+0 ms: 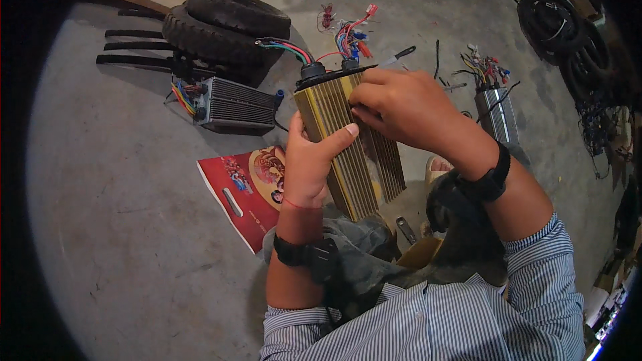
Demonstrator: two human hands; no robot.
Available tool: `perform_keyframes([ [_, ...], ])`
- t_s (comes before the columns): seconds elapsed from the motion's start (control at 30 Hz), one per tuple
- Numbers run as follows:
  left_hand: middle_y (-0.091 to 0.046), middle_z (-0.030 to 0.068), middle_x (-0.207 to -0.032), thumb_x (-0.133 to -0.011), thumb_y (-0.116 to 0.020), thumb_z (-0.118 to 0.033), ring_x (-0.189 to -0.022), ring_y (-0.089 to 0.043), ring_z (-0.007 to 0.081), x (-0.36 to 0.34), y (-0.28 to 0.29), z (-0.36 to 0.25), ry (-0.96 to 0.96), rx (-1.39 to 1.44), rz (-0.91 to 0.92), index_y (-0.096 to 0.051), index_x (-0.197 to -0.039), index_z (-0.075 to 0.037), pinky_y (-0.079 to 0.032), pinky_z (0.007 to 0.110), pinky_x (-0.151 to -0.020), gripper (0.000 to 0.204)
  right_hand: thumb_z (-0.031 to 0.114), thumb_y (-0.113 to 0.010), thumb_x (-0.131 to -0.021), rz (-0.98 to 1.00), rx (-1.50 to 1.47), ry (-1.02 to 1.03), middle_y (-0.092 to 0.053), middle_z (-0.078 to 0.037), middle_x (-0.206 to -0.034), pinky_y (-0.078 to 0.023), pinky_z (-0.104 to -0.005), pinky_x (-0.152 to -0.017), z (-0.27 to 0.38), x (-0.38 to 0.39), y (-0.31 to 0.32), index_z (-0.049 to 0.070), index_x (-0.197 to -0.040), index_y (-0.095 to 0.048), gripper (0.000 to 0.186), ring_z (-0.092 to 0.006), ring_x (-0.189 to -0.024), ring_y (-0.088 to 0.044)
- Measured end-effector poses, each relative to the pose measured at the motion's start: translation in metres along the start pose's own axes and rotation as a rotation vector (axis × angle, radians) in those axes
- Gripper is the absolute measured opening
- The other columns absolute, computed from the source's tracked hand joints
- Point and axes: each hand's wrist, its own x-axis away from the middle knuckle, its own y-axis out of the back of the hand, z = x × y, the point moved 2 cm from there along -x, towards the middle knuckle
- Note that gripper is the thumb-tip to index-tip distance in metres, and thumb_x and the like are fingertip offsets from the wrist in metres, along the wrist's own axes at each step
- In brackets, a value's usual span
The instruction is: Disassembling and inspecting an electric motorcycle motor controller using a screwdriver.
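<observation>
A gold finned metal controller box [344,170] stands tilted above my lap, with a dark end plate and bundles of coloured wires [351,43] coming out of its top. My left hand [311,157] grips its left side, thumb across the front fins. My right hand [404,103] is at the upper right of the box, just below the end plate, fingers curled and pinched against it; whatever is between the fingertips is hidden. A knife [406,52] with a dark handle lies on the floor behind the box.
Stacked tyres [227,17], dark strips [134,60] and a silver controller [237,103] are at left. A red bag [227,180] lies left of my legs. A second silver controller [495,113], a wrench [406,228] and coiled tubes [545,27] are on the concrete floor [114,241].
</observation>
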Motion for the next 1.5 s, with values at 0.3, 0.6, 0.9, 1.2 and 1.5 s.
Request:
perform_keyframes([
  [0.3,-0.063,0.0104,-0.118,-0.081,-0.079,0.002,-0.102,-0.067,0.0199,0.001,-0.002,-0.001,0.008,0.016,0.001,-0.040,-0.135,0.000,-0.059,0.036,-0.087,0.067,0.017,-0.074,-0.081,-0.006,-0.045,-0.034,-0.064,-0.005,-0.083,-0.054,-0.0417,-0.065,-0.004,-0.002,-0.010,0.010,-0.089,-0.068,0.012,-0.0286,-0.076,-0.067],
  [0.6,-0.064,0.0094,-0.117,-0.080,-0.081,0.000,-0.102,-0.067,0.0184,0.000,0.003,0.000,0.011,-0.015,0.002,-0.043,-0.134,-0.001,-0.057,0.034,-0.088,0.066,0.021,-0.072,-0.082,0.052,-0.191,-0.155,-0.066,-0.008,-0.088,-0.054,-0.0458,-0.070,-0.003,-0.003,-0.003,0.009,-0.088,-0.069,0.014,-0.0332,-0.083,-0.067],
  [0.9,-0.063,0.0096,-0.120,-0.080,-0.080,0.001,-0.105,-0.066,0.0186,0.003,-0.002,-0.005,0.013,-0.053,-0.010,-0.043,-0.135,-0.001,-0.057,0.034,-0.089,0.066,0.019,-0.070,-0.084,0.090,-0.170,-0.076,-0.067,-0.008,-0.090,-0.054,-0.0465,-0.071,-0.005,-0.004,-0.006,0.009,-0.088,-0.071,0.011,-0.0337,-0.084,-0.067],
  [1.2,-0.063,0.0098,-0.120,-0.080,-0.079,0.002,-0.105,-0.066,0.0192,0.004,-0.003,-0.003,0.014,-0.036,-0.004,-0.041,-0.136,-0.001,-0.057,0.035,-0.090,0.067,0.019,-0.070,-0.082,0.085,-0.141,-0.090,-0.067,-0.009,-0.090,-0.054,-0.0468,-0.071,-0.006,-0.002,-0.003,0.009,-0.088,-0.070,0.012,-0.0346,-0.085,-0.067],
  [1.5,-0.063,0.0103,-0.120,-0.081,-0.079,0.003,-0.104,-0.067,0.0195,0.004,-0.003,-0.002,0.014,-0.038,-0.003,-0.041,-0.136,-0.001,-0.057,0.035,-0.089,0.067,0.019,-0.071,-0.081,0.083,-0.192,-0.115,-0.066,-0.010,-0.089,-0.054,-0.0471,-0.070,-0.007,-0.003,-0.008,0.008,-0.088,-0.069,0.013,-0.0351,-0.082,-0.067],
])
